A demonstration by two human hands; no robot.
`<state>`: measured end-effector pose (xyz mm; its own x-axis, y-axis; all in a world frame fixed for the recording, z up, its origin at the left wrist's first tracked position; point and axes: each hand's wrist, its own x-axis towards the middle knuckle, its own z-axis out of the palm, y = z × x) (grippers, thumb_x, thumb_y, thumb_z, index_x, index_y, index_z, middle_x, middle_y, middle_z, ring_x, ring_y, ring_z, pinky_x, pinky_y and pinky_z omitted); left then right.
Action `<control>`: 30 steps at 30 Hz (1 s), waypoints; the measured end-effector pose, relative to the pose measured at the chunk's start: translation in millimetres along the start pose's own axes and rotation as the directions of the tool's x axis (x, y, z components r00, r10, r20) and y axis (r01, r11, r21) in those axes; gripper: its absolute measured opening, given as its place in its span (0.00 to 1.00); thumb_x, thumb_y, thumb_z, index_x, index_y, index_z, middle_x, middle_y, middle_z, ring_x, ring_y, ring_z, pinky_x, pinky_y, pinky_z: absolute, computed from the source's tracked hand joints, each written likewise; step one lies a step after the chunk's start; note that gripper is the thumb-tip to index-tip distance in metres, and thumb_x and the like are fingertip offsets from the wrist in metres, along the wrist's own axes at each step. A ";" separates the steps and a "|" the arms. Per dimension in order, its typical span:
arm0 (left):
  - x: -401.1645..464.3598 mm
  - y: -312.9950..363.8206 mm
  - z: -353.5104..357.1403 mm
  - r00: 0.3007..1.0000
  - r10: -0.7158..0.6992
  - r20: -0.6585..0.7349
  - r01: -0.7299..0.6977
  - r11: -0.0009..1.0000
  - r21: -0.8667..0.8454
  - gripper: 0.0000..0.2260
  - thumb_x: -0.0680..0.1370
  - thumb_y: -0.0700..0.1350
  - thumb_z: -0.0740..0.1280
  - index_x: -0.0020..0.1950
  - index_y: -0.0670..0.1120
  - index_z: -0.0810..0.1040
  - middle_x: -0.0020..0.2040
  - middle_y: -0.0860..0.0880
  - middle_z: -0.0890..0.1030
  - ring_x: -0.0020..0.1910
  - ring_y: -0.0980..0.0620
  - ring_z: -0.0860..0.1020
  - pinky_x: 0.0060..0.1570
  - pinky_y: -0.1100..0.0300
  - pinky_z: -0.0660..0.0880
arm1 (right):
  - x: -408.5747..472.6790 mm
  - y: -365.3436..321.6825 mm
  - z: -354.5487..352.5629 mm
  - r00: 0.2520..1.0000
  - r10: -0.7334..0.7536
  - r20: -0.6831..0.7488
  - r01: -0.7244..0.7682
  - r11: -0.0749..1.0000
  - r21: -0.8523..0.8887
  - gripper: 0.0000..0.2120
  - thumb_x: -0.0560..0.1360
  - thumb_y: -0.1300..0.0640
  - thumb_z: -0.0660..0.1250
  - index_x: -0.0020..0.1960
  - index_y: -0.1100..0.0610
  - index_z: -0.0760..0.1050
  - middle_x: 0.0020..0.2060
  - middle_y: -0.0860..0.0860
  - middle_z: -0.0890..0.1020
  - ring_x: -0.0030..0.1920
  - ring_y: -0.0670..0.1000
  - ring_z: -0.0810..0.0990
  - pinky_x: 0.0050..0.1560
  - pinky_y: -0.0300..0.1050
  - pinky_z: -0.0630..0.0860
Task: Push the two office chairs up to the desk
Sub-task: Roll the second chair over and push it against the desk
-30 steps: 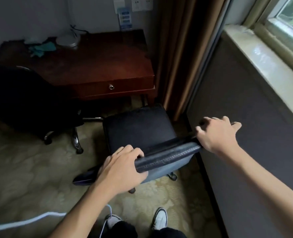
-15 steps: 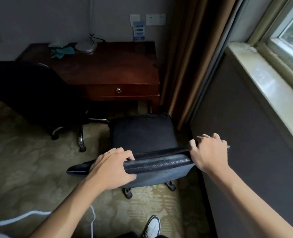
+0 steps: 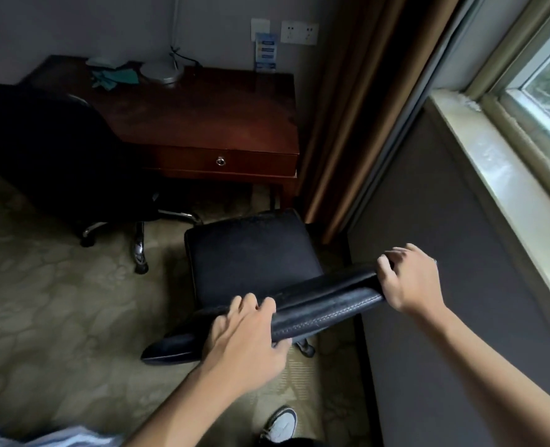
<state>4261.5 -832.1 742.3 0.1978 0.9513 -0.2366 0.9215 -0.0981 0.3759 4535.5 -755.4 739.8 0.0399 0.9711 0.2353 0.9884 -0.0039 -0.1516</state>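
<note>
Compared with half a second earlier, the black padded office chair [image 3: 251, 256] stands nearer the dark red wooden desk [image 3: 209, 124], its seat front just short of the drawer [image 3: 222, 161]. The left hand [image 3: 244, 340] and right hand [image 3: 409, 279] grip the backrest top. A second black chair [image 3: 51, 146] stands left, touching the desk. A grey wall [image 3: 444, 253] borders the right; carpet [image 3: 57, 317] lies open left.
</note>
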 end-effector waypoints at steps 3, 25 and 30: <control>13.4 16.4 5.9 0.997 -0.056 -0.059 0.056 0.998 0.008 0.16 0.74 0.64 0.60 0.54 0.55 0.66 0.53 0.54 0.70 0.59 0.50 0.68 0.55 0.50 0.67 | 27.5 8.2 1.0 0.997 -0.070 0.010 0.070 0.998 0.008 0.17 0.72 0.53 0.52 0.25 0.55 0.57 0.23 0.47 0.66 0.32 0.52 0.66 0.34 0.45 0.56; 63.2 118.4 37.2 0.902 -0.354 -0.249 0.386 0.917 0.096 0.27 0.71 0.74 0.52 0.55 0.56 0.70 0.52 0.58 0.72 0.57 0.54 0.72 0.45 0.54 0.73 | 130.6 67.2 18.0 0.951 -0.288 -0.113 0.307 0.926 0.221 0.19 0.72 0.51 0.54 0.25 0.59 0.64 0.23 0.48 0.69 0.29 0.49 0.66 0.34 0.48 0.50; 82.1 123.4 32.4 0.903 -0.316 -0.292 0.364 0.923 0.127 0.27 0.71 0.73 0.51 0.51 0.54 0.75 0.47 0.57 0.74 0.51 0.54 0.75 0.40 0.55 0.69 | 148.9 68.9 21.0 0.964 -0.243 -0.105 0.263 0.929 0.259 0.20 0.72 0.49 0.51 0.25 0.57 0.61 0.23 0.49 0.67 0.29 0.52 0.66 0.34 0.50 0.52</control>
<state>4402.3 -775.5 740.2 -0.2103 0.9751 -0.0707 0.9646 0.2187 0.1473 4606.5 -606.1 744.2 -0.1865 0.9122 0.3648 0.8913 0.3133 -0.3277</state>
